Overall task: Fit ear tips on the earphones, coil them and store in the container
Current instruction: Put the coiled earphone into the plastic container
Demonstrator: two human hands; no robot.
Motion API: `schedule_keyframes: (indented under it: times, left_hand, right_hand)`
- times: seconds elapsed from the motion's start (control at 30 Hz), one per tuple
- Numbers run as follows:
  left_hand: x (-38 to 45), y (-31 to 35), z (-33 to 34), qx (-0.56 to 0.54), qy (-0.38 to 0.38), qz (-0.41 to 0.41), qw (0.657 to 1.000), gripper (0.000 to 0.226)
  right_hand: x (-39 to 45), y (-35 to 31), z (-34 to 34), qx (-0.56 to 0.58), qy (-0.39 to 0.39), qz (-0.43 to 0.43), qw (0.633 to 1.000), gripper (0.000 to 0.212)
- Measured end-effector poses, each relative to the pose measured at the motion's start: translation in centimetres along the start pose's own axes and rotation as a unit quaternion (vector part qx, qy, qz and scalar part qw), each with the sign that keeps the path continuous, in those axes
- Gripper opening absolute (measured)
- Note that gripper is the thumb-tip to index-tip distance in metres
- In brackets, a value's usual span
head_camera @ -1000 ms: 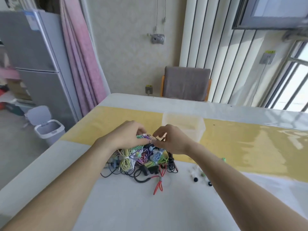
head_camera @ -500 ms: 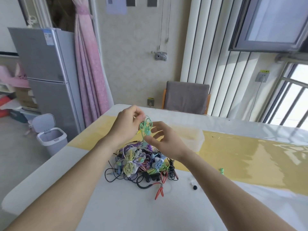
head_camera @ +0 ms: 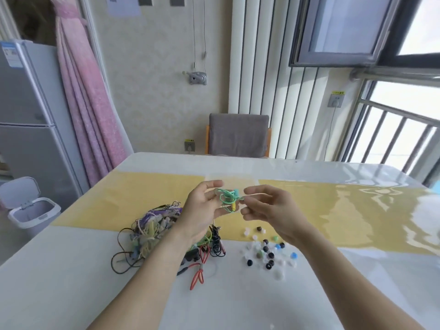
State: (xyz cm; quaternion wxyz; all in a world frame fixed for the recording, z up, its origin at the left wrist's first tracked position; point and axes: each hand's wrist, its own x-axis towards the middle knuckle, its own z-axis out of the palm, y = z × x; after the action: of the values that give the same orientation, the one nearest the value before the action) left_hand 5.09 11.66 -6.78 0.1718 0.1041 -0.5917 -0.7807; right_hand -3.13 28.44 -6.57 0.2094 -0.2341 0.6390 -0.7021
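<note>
Where hands (head_camera: 238, 208) meet, green earphones (head_camera: 228, 198).

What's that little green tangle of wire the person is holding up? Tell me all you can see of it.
The green earphones are a thin mint-green cable in loose loops, with a teal piece and a small yellow bit showing. It looks like soft plastic. Held above the table, it hangs between the left hand and right hand, whose fingers pinch it.

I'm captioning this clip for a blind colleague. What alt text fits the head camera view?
Two bare hands hold a tangled green earphone above a white and yellow table: the left hand grips the bundle and the right hand pinches its cord. A pile of coloured earphones lies below the left hand, with loose ear tips scattered to its right.
</note>
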Motion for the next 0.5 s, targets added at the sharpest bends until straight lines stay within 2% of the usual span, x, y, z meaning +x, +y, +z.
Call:
schedule_keyframes:
  times: [0.07,0.17,0.27,0.33,0.43,0.5]
  left_hand:
    - [-0.1,-1.1,1.3,0.036,-0.046,-0.025,0.998,0.030]
    - [-0.1,-2.6,2.9,0.106,-0.108,-0.051,0.987,0.021]
    - [0.2,-3.9,4.1,0.141,-0.145,-0.068,0.977,0.020]
    - [0.0,-4.2,3.7,0.113,-0.167,-0.092,0.975,0.027]
    - [-0.1,-4.3,2.4,-0.033,-0.234,-0.179,0.955,0.055]
    - [-0.3,-4.3,2.2,-0.066,-0.232,-0.196,0.950,0.054]
  right_hand:
    - [-0.8,0.7,-2.2,0.014,-0.010,0.022,1.000,0.022]
    - [-1.8,1.5,-4.6,0.010,0.003,0.035,0.999,0.024]
    - [-2.2,2.1,-5.7,-0.080,0.010,0.034,0.996,0.017]
    - [-2.5,2.2,-5.4,-0.150,0.013,0.026,0.988,0.010]
    - [-2.7,2.4,-5.2,-0.211,0.034,0.004,0.977,0.008]
    - [-3.0,2.6,-4.7,-0.213,0.036,-0.011,0.976,0.010]
